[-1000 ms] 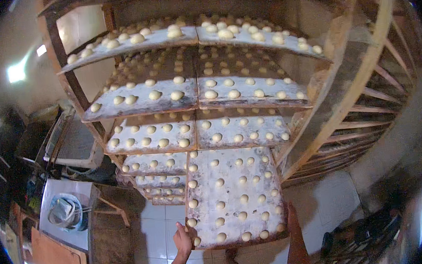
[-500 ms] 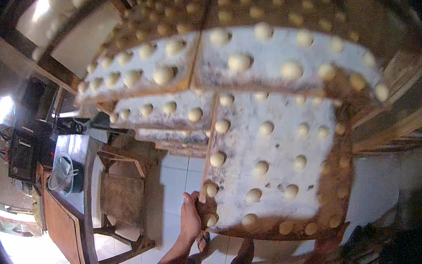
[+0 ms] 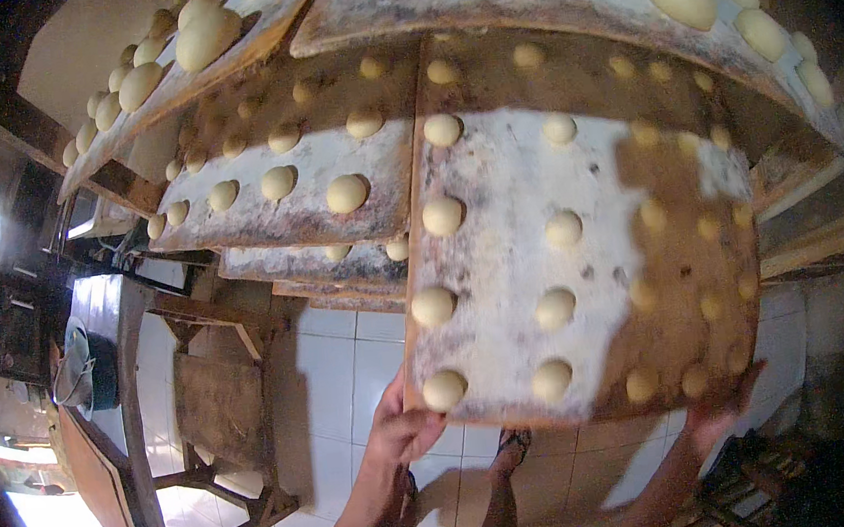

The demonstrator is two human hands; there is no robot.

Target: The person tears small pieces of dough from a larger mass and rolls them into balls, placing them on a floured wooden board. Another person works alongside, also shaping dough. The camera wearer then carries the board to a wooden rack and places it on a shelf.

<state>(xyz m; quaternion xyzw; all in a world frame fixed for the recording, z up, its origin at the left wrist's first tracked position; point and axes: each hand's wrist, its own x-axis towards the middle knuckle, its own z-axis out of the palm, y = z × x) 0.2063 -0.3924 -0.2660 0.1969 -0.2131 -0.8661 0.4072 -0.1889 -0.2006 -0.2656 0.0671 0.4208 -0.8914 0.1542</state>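
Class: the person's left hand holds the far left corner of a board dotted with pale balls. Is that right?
Not quite: in the head view, the left hand holds the near left corner of the board dotted with pale balls, not the far one.

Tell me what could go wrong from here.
Dough balls sit near the left edge of the held board; tilting might roll some off. That edge runs close to the neighbouring board, so drifting sideways could bump it. The left hand and right hand hold the near end; the far end might dip if unsupported.
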